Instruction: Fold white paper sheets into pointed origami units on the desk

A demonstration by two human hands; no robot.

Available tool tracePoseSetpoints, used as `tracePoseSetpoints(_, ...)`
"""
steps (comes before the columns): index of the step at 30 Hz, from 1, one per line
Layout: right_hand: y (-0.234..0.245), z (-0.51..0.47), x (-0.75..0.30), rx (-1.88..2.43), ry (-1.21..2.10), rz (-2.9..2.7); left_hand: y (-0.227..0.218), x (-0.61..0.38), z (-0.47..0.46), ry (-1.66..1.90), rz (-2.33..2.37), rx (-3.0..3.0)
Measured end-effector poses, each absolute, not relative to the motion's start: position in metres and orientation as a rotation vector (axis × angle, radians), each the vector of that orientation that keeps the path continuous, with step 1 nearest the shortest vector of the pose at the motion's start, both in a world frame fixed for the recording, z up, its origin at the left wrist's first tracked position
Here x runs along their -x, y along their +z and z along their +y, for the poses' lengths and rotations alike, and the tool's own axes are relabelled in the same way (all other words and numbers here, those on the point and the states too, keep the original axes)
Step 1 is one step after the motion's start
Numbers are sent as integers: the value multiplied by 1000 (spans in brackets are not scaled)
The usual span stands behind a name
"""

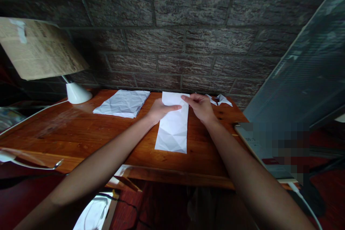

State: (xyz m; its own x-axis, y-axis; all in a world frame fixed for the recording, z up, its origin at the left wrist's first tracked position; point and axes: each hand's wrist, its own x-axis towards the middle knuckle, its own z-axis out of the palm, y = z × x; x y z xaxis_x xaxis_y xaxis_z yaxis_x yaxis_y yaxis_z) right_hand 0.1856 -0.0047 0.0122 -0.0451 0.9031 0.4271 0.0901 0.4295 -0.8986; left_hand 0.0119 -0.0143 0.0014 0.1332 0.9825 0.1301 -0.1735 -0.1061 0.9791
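Note:
A long white sheet of paper (172, 133), marked with crossing creases, lies between my hands on the wooden table. My left hand (161, 110) grips its left edge, with the thumb flat across the top face and the fingers hidden beneath. At the upper right edge my right hand (201, 106) pinches the same sheet between thumb and fingers. To the left rests a stack of creased white paper (122, 103). Small folded paper pieces (223, 100) sit behind my right hand, near the wall.
A lamp (78, 92) with a newspaper-covered shade stands at the table's left. Behind the wooden table (107, 129) rises a brick wall (169, 43). A partly pixelated screen-like device (258, 143) with a cable is at the right edge. An open drawer (126, 178) shows below.

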Motion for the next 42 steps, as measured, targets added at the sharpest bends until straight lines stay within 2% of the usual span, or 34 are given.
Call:
tracePoseSetpoints(11, 14, -3, -198, 938, 1273, -1575, 0, -6, -10, 1404, 894, -1303)
tracePoseSetpoints(42, 11, -2, -197, 940, 1290, -1587, -1, -1, -7, 1350, 954, -1380)
